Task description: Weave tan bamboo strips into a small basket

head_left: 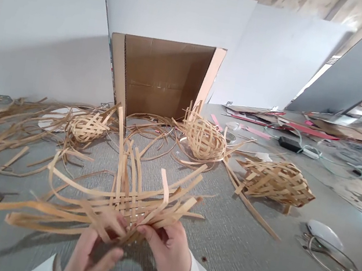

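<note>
**Two hands working a half-woven base of flat strips**

The woven base (127, 203) sits at the near edge of the grey table (233, 257). It is a small flat lattice of thin, springy tan strips, with loose ends fanning upward and sideways. The left hand (90, 255) and right hand (167, 254) each have their grip closed, pinching strips at its near edge. The weave looks to be at an early stage. Adding a strip would call for keeping the crossings pressed flat. Beyond lie three small baskets (203, 137) and an open cardboard box (163, 76).

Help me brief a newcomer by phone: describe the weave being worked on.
Find the open cardboard box at the back of the table, then come straight forward. The left hand and right hand pinch the flat weave; unlike the rounded baskets behind, its strips splay loose.
</note>
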A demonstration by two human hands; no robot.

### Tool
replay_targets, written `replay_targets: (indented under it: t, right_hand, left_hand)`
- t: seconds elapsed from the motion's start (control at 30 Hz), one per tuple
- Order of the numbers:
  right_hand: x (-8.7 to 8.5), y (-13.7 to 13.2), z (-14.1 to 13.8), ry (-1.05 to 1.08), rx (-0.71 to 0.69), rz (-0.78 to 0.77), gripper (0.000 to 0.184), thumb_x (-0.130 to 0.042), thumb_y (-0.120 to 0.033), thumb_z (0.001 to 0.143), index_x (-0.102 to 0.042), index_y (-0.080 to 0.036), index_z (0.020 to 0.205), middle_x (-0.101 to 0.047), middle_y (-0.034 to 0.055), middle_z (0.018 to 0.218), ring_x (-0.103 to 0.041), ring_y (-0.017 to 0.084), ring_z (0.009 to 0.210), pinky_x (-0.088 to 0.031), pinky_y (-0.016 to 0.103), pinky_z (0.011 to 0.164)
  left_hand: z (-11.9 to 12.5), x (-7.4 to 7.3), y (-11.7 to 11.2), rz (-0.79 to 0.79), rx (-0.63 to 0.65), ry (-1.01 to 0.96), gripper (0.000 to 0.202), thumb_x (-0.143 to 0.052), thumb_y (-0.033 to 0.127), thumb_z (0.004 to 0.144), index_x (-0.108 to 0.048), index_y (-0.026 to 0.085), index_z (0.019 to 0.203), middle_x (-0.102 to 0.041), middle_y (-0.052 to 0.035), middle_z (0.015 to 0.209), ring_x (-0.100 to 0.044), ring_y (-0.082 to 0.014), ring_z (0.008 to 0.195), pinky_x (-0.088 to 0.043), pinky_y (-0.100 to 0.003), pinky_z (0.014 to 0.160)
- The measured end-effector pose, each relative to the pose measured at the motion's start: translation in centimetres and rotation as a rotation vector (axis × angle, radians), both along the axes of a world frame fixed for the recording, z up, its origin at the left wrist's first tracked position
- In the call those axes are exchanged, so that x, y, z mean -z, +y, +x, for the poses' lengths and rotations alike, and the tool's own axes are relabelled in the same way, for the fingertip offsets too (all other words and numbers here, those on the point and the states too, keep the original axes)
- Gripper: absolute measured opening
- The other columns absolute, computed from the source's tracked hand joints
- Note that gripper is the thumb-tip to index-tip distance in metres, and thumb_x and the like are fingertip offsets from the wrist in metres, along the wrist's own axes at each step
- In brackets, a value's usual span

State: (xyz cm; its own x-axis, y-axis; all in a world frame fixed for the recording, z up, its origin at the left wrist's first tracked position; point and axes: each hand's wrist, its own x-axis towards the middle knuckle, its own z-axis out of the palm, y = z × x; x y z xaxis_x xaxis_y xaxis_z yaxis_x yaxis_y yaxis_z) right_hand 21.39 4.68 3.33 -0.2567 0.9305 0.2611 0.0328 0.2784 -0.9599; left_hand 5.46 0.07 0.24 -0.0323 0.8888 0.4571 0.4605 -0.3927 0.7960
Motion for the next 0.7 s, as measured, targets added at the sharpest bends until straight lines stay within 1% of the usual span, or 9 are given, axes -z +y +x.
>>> replay_targets:
  t: [0.07,0.1,0.13,0.2,0.27,0.3,0.47,0.53,0.7]
  right_hand:
    - [-0.3,0.2,0.0,0.021,0.007,-0.007,0.018,-0.054,-0.02,0.074,-0.07,-0.018,0.066,-0.069,0.0044,0.064,-0.065,0.016,0.06,-0.051,0.021,0.056]
    - [-0.5,0.3,0.1,0.029,0.006,-0.013,0.018,-0.054,-0.02,0.074,-0.07,-0.019,0.067,-0.07,0.0046,0.065,-0.065,0.017,0.061,-0.052,0.021,0.056]
    - [-0.6,0.4,0.1,0.034,0.004,-0.021,0.017,-0.054,-0.02,0.074,-0.07,-0.019,0.067,-0.07,0.0049,0.066,-0.066,0.017,0.062,-0.052,0.022,0.056]
    - [-0.9,0.6,0.1,0.032,0.005,-0.027,0.017,-0.055,-0.02,0.073,-0.071,-0.019,0.068,-0.071,0.0053,0.066,-0.066,0.018,0.062,-0.053,0.022,0.056]
    - [-1.0,0.8,0.1,0.023,0.002,-0.014,0.016,-0.055,-0.019,0.073,-0.071,-0.02,0.068,-0.071,0.0051,0.067,-0.067,0.018,0.063,-0.053,0.023,0.057]
    - [-1.1,0.9,0.1,0.016,0.0,-0.004,0.016,-0.056,-0.018,0.072,-0.071,-0.02,0.067,-0.071,0.0048,0.067,-0.067,0.018,0.063,-0.053,0.023,0.058]
    - [-1.4,1.2,0.0,0.004,-0.066,-0.018,0.014,-0.057,-0.016,0.072,-0.07,-0.019,0.07,-0.071,0.0035,0.069,-0.066,0.017,0.065,-0.053,0.023,0.059]
    - [-1.5,1.3,0.0,0.019,-0.094,-0.055,0.014,-0.056,-0.017,0.074,-0.07,-0.019,0.073,-0.071,0.0038,0.071,-0.066,0.018,0.067,-0.053,0.023,0.059]
    - [-1.3,1.6,0.1,0.026,-0.125,-0.113,0.014,-0.056,-0.017,0.073,-0.07,-0.018,0.075,-0.071,0.0044,0.074,-0.066,0.017,0.069,-0.053,0.024,0.062]
  left_hand:
    - [-0.3,0.7,0.2,0.025,-0.072,0.151,0.037,-0.068,0.032,0.068,-0.057,0.019,0.1,-0.069,-0.009,0.092,-0.066,-0.0236,0.083,-0.054,-0.029,0.069]
    - [-0.4,0.9,0.4,0.029,-0.08,0.225,0.041,-0.069,0.031,0.067,-0.056,0.02,0.104,-0.07,-0.0094,0.094,-0.066,-0.024,0.085,-0.054,-0.03,0.07]
    - [-0.4,1.0,0.5,0.035,-0.065,0.285,0.039,-0.069,0.03,0.068,-0.056,0.021,0.104,-0.07,-0.0083,0.093,-0.067,-0.0231,0.083,-0.054,-0.029,0.069]
    - [-0.6,0.8,0.7,0.054,-0.028,0.372,0.026,-0.063,0.027,0.073,-0.057,0.024,0.099,-0.072,-0.005,0.086,-0.069,-0.0204,0.076,-0.054,-0.026,0.064]
    - [-0.7,0.4,0.9,0.066,0.003,0.421,0.017,-0.057,0.028,0.078,-0.058,0.025,0.095,-0.073,-0.003,0.079,-0.069,-0.0186,0.067,-0.054,-0.024,0.059]
    - [-0.8,0.1,1.1,0.064,0.019,0.437,0.015,-0.055,0.029,0.08,-0.059,0.024,0.094,-0.073,-0.0027,0.076,-0.069,-0.0183,0.064,-0.054,-0.023,0.058]
    - [-1.2,-0.7,1.7,-0.031,0.138,0.46,0.016,-0.052,0.035,0.082,-0.063,0.022,0.086,-0.073,-0.0028,0.074,-0.069,-0.0186,0.063,-0.054,-0.023,0.059]
    - [-1.2,-0.8,1.8,-0.068,0.147,0.457,0.017,-0.052,0.034,0.082,-0.064,0.022,0.085,-0.073,-0.0035,0.074,-0.069,-0.0191,0.063,-0.053,-0.023,0.06]
    - [-1.1,-1.3,1.7,-0.147,0.174,0.417,0.019,-0.051,0.031,0.083,-0.065,0.021,0.089,-0.073,-0.0052,0.076,-0.069,-0.0189,0.064,-0.053,-0.023,0.06]
